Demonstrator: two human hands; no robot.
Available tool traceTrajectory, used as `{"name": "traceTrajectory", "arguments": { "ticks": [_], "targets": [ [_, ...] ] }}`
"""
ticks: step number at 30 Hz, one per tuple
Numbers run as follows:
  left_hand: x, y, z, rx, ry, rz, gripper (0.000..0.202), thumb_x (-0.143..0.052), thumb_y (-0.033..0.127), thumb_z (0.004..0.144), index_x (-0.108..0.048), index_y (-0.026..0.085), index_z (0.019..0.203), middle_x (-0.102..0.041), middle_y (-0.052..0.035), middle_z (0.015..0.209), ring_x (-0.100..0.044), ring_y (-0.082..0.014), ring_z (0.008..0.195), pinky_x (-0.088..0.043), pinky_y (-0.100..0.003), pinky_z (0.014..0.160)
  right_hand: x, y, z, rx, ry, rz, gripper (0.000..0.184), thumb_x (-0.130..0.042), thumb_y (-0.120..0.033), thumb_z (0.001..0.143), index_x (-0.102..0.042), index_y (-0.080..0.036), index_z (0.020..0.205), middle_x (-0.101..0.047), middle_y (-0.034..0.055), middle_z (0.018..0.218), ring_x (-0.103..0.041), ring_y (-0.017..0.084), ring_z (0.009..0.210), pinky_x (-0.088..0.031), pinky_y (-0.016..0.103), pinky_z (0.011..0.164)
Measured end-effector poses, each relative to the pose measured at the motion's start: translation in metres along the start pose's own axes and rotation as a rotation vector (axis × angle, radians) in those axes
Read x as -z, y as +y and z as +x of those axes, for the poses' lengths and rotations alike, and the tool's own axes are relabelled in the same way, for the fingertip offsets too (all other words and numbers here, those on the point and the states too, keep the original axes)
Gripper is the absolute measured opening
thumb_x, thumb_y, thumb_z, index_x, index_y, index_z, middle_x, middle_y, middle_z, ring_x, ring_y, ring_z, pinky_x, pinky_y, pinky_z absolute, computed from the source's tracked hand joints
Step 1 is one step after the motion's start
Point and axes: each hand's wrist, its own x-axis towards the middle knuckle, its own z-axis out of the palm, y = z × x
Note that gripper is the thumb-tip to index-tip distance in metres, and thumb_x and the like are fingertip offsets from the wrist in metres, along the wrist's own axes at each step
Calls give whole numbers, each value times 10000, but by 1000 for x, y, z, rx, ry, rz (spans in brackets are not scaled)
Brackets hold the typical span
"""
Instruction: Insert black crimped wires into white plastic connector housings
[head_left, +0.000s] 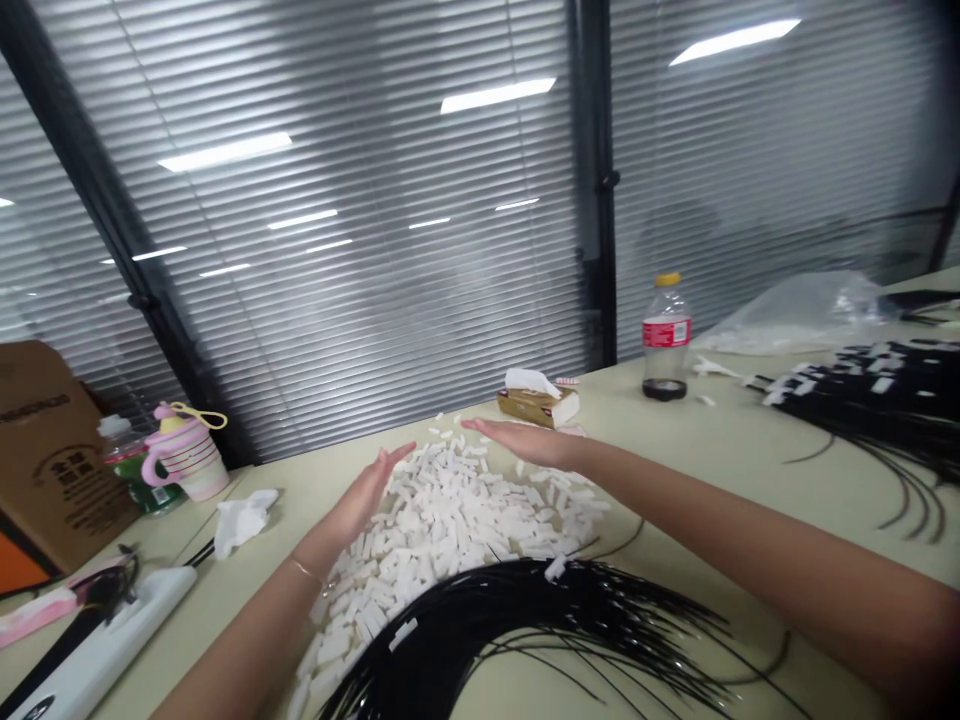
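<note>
1. Your left hand (367, 490) is open, fingers spread and pointing up and away from you, palm turned toward the pile of white foam blocks (457, 515). A thin bracelet (307, 572) circles the wrist. The hand holds nothing.
2. Your right hand (525, 442) is also open and empty, stretched out flat with the fingers pointing left across the far edge of the pile.
3. The pile lies between your hands and mostly below them, on a pale cream table (675, 470). Its long axis runs from near you on the left to farther away on the right. Your left hand and forearm lie along its left side and are the nearer. Whether either hand touches a block, you cannot tell.
4. A mass of thin black strands (525, 610) curves across the near side of the pile, with a few white blocks lying on it.
5. To the right lies a second black bundle (862, 400) with white pieces along it.
6. Beyond your right hand stand a tissue pack (538, 403) and a cola bottle (666, 340).
7. Left of the pile are a crumpled tissue (244, 522) and a pink-and-white cup (184, 455).
</note>
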Motion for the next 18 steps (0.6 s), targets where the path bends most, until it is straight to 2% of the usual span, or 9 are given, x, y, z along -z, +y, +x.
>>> {"name": "traceTrajectory", "arguments": {
  "ticks": [2,4,8,11,14,18],
  "targets": [
    [3,-10,-1,5,39,184,439,-487,467,874,-536,229,1240,-278,-66,1506,-117,-277,1407,-5,-521,1126,2,11,0,-4,60,-145,377,-501,-370,895,-498,-214,1239,-447,94,1344,-469,247,1174,-383,494,977],
    [2,-19,-2,24,61,345,429,-546,378,864,-508,213,1258,-269,-79,1502,-136,-304,1395,-13,-568,1111,-5,22,-2,13,85,-263,380,-513,-354,891,-493,-207,1241,-459,94,1327,-483,246,1156,-404,489,957],
    [-13,-33,-3,-1,1,575,407,-538,359,874,-509,215,1253,-360,-96,1447,-262,-304,1352,-118,-576,1102,-41,33,-5,103,39,-423,389,-519,-350,888,-491,-204,1247,-445,98,1346,-464,255,1183,-380,510,978],
    [-26,-35,-3,-78,-66,675,469,-546,409,860,-484,221,1285,-365,-107,1445,-270,-306,1351,-141,-567,1103,-65,33,-7,185,-4,-483,410,-509,-365,891,-475,-212,1270,-419,100,1376,-436,264,1216,-352,525,1002],
    [-33,-35,-3,-154,-81,741,471,-548,419,857,-487,217,1278,-423,-116,1397,-357,-301,1297,-224,-559,1076,-74,31,-7,238,-9,-527,424,-514,-375,888,-470,-206,1274,-426,103,1368,-441,267,1212,-360,527,994],
    [-36,-34,-1,-248,-46,822,364,-547,371,867,-542,196,1187,-557,-99,1217,-524,-248,1109,-390,-491,971,-74,29,-6,312,27,-578,366,-515,-349,891,-508,-195,1223,-486,97,1302,-493,242,1151,-409,492,956]
  ]
}}
